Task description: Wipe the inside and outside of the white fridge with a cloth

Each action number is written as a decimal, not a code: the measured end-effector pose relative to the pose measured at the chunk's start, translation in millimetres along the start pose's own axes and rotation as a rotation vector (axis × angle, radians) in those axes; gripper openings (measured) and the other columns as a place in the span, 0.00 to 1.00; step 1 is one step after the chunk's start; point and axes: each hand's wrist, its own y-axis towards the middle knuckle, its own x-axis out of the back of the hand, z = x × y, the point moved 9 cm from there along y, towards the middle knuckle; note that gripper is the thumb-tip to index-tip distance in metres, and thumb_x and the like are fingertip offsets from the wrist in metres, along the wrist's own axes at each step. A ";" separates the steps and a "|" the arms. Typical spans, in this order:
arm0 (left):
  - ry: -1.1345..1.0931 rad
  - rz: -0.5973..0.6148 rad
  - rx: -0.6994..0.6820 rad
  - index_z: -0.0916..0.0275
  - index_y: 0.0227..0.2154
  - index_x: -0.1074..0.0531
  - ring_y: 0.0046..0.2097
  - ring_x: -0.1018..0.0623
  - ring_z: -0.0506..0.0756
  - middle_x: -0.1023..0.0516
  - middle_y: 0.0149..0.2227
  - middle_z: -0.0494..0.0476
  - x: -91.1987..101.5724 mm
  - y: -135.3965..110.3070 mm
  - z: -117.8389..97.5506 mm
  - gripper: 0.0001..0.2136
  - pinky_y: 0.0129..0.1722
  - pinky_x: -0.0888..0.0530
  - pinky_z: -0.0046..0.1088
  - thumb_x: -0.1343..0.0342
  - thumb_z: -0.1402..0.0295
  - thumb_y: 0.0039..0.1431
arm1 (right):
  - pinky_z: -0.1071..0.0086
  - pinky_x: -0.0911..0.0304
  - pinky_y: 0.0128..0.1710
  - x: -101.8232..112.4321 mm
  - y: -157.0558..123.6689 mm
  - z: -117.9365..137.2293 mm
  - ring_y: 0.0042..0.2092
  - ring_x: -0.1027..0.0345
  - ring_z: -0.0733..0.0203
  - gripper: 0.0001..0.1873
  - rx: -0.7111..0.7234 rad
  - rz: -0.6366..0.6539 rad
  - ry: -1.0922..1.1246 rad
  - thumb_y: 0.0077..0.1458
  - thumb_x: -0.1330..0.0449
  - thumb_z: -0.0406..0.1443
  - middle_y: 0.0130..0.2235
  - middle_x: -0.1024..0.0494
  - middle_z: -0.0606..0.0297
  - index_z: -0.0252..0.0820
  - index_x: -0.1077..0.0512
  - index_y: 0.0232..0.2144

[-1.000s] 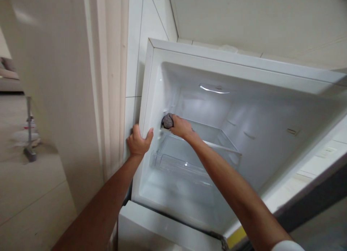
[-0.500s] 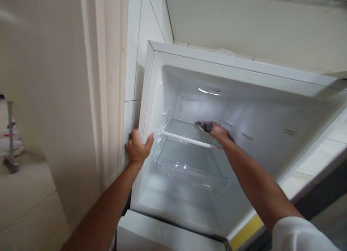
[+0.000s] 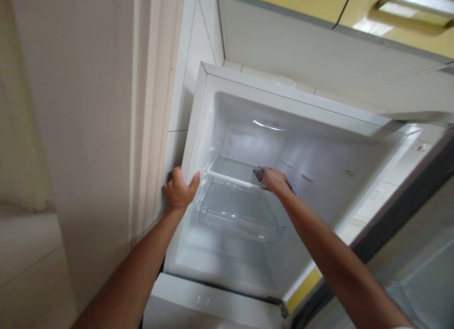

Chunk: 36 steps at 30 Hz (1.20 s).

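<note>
A white refrigerator [image 3: 193, 125] stands open in front of me. My left hand [image 3: 180, 189] grips its left side edge, thumb on the front rim and fingers around the outer side. Inside, my right hand [image 3: 274, 178] is closed around a bunched dark grey-purple cloth [image 3: 259, 173], at the right part of the upper glass shelf [image 3: 232, 167]. Part of the cloth hangs out behind the wrist. Below is a second glass shelf with a clear plastic tray [image 3: 234, 219] under it.
The refrigerator door [image 3: 407, 258] is swung open on the right. At the left is a pale door frame [image 3: 149, 130]. Yellow cabinets [image 3: 354, 16] with a metal handle hang above. A white lower door [image 3: 209, 300] juts out beneath the compartment.
My right hand has moved with the cloth towards me, to the shelf's front part. My left hand keeps its hold on the edge. The view has tilted up, showing more cabinet.
</note>
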 end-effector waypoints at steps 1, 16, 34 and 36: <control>-0.003 0.005 -0.004 0.67 0.47 0.29 0.36 0.19 0.66 0.19 0.34 0.68 -0.1 0.0 -0.6 0.26 0.31 0.37 0.33 0.46 0.47 0.59 | 0.51 0.31 0.48 4.3 -6.5 7.2 0.54 0.25 0.41 0.22 0.016 -0.014 0.002 0.65 0.50 0.39 0.54 0.22 0.44 0.42 0.29 0.57; 0.038 0.000 -0.036 0.69 0.47 0.29 0.36 0.17 0.70 0.18 0.34 0.71 2.1 -0.3 -4.3 0.27 0.30 0.37 0.34 0.48 0.46 0.61 | 0.60 0.34 0.51 36.2 -35.3 141.6 0.56 0.28 0.48 0.26 0.446 -0.232 0.136 0.62 0.47 0.34 0.58 0.24 0.54 0.47 0.37 0.61; 0.043 -0.047 -0.076 0.68 0.45 0.30 0.34 0.18 0.69 0.19 0.32 0.69 0.9 -0.4 -0.5 0.26 0.29 0.38 0.33 0.48 0.46 0.61 | 0.60 0.34 0.50 -16.7 71.1 -3.2 0.56 0.29 0.49 0.24 0.107 -0.162 0.016 0.63 0.49 0.33 0.57 0.25 0.49 0.42 0.36 0.61; 0.042 -0.032 -0.069 0.68 0.45 0.29 0.34 0.18 0.69 0.19 0.31 0.69 0.4 -0.3 -1.2 0.26 0.29 0.37 0.34 0.48 0.46 0.61 | 0.60 0.34 0.48 -21.2 65.4 -36.8 0.55 0.28 0.47 0.23 0.020 -0.148 -0.025 0.63 0.49 0.32 0.56 0.25 0.45 0.38 0.35 0.60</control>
